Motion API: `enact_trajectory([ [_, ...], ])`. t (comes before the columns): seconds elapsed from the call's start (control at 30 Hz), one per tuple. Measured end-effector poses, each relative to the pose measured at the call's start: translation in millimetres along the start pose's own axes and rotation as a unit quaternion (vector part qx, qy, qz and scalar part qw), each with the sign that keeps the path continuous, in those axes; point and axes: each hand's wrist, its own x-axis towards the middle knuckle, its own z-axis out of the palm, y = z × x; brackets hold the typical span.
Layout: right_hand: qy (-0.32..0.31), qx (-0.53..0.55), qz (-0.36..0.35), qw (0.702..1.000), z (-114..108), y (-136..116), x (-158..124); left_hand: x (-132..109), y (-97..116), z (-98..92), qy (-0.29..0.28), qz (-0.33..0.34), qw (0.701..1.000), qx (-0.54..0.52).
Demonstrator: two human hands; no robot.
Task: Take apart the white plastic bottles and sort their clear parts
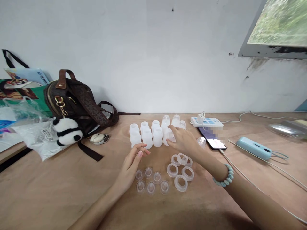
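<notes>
White, waisted bottles (147,135) that look like small baby bottles stand in rows in the middle of the table. My right hand (183,139) reaches over the right end of the rows, its thumb and fingers around a clear domed cap (171,137) by the front right bottle. Whether that cap rests on the bottle, I cannot tell. My left hand (131,163) hovers before the bottles, holding nothing, its fingers loosely bent and apart. Below it lie several clear nipples (151,187). To their right are several translucent collar rings (181,183), some overlapping. More clear domed caps (176,119) show behind my right hand.
Right of my right hand are another clear cap (201,141), a phone (211,138), a power strip (214,122), a blue power bank (254,148) and white cables. A dark backpack (79,99), plush panda (68,131), plastic bag (44,137) and watch (99,138) lie left.
</notes>
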Motion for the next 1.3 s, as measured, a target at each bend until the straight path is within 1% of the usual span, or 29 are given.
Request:
enact_trajectory([
  [0.07, 0.036, 0.027, 0.003, 0.999, -3, 3, -5, 0, 2, -0.1, 0.001, -0.004, 1.000, 0.004],
  [0.13, 0.082, 0.093, -0.009, 0.992, -2, 6, -15, 0, 4, -0.2, -0.001, -0.016, 1.000, 0.013],
  [0.17, 0.100, 0.138, -0.025, 0.985, 0, 6, -21, 0, 6, 0.0, -0.004, -0.023, 1.000, 0.019],
  [0.23, 0.134, 0.235, -0.077, 0.960, 6, 5, -35, 1, 10, 1.3, -0.009, -0.034, 0.999, 0.027],
  [0.3, 0.183, 0.304, -0.134, 0.925, 15, 0, -47, 1, 15, 4.9, -0.019, -0.040, 0.999, 0.019],
  [0.4, 0.272, 0.348, -0.189, 0.877, 24, -9, -60, 3, 26, 15.5, -0.062, -0.055, 0.996, -0.045],
  [0.47, 0.307, 0.358, -0.214, 0.855, 27, -13, -65, 3, 32, 24.9, -0.086, -0.081, 0.987, -0.109],
  [0.5, 0.314, 0.360, -0.225, 0.849, 28, -15, -66, 3, 35, 29.6, -0.093, -0.098, 0.981, -0.140],
  [0.57, 0.319, 0.352, -0.244, 0.846, 28, -16, -68, 3, 38, 37.9, -0.099, -0.126, 0.968, -0.195],
  [0.7, 0.325, 0.305, -0.255, 0.858, 31, -17, -71, 0, 37, 46.2, -0.111, -0.157, 0.943, -0.272],
  [0.9, 0.340, 0.231, -0.293, 0.863, 34, -19, -73, 0, 33, 42.7, -0.131, -0.220, 0.923, -0.286],
  [0.97, 0.326, 0.223, -0.305, 0.866, 34, -19, -74, 1, 35, 41.0, -0.146, -0.237, 0.913, -0.297],
  [1.03, 0.304, 0.248, -0.307, 0.867, 34, -19, -75, 2, 37, 39.8, -0.161, -0.242, 0.908, -0.301],
  [1.2, 0.250, 0.286, -0.280, 0.882, 30, -19, -76, 0, 41, 39.5, -0.191, -0.221, 0.917, -0.272],
  [1.3, 0.210, 0.353, -0.264, 0.872, 24, -19, -76, -2, 40, 41.1, -0.188, -0.202, 0.919, -0.283],
])
